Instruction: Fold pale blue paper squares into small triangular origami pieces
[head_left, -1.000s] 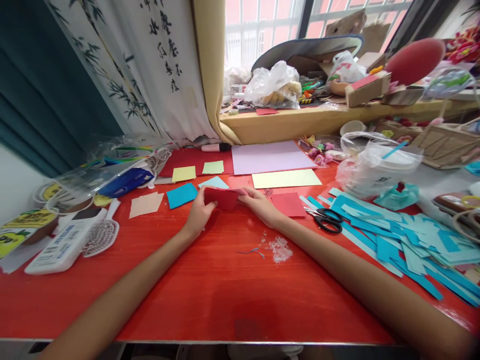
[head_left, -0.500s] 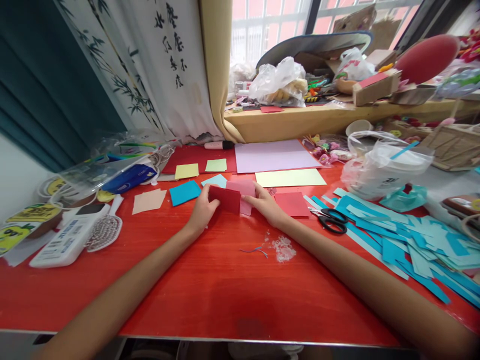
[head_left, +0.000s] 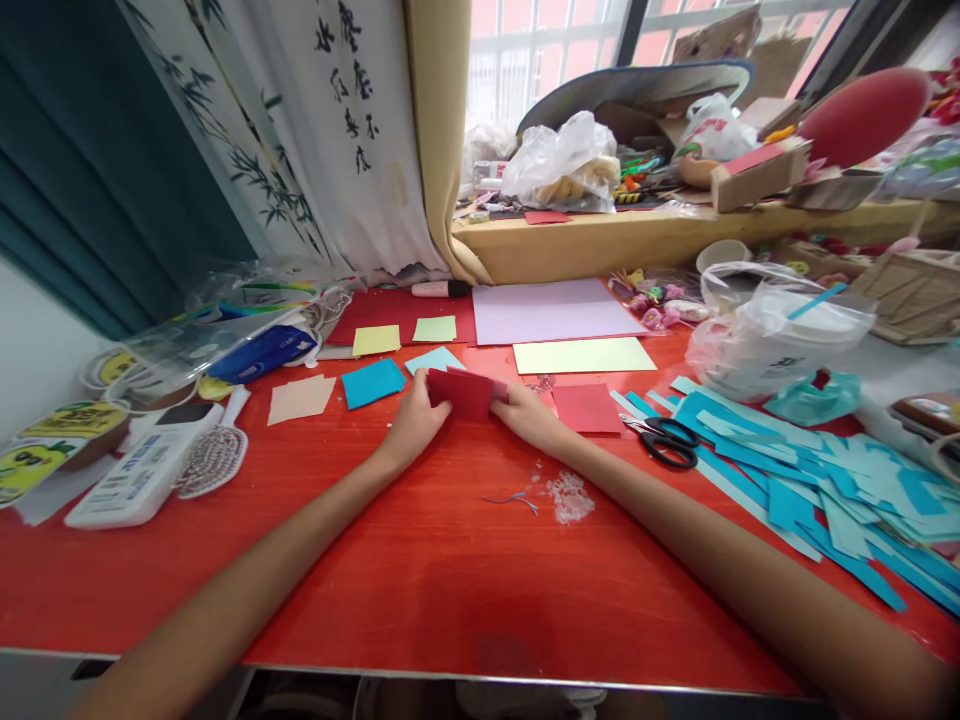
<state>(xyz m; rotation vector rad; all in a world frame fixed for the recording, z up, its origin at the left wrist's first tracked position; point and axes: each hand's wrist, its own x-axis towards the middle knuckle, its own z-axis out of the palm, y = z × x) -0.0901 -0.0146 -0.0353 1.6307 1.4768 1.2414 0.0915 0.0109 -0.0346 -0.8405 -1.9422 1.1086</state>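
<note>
On the red table (head_left: pixel 420 580), both my hands pinch a folded piece of red paper (head_left: pixel 466 393) with a pale pink underside. My left hand (head_left: pixel 416 420) grips its left edge, fingers closed on it. My right hand (head_left: pixel 525 412) holds its right edge the same way. Another red paper square (head_left: pixel 586 408) lies flat just to the right of my right hand. Black-handled scissors (head_left: pixel 666 440) rest further right.
Small paper squares lie behind my hands: blue (head_left: pixel 373 383), tan (head_left: pixel 301 398), yellow (head_left: pixel 376 340), green (head_left: pixel 435 328). Lilac (head_left: pixel 551 310) and pale yellow (head_left: pixel 577 355) sheets sit at the back. A heap of blue paper strips (head_left: pixel 810 470) fills the right. A white remote-like device (head_left: pixel 142 472) lies at the left.
The paper was open half a second ago, showing its pink side; now it is folded shut again between my hands. The view has shifted slightly to the left.
</note>
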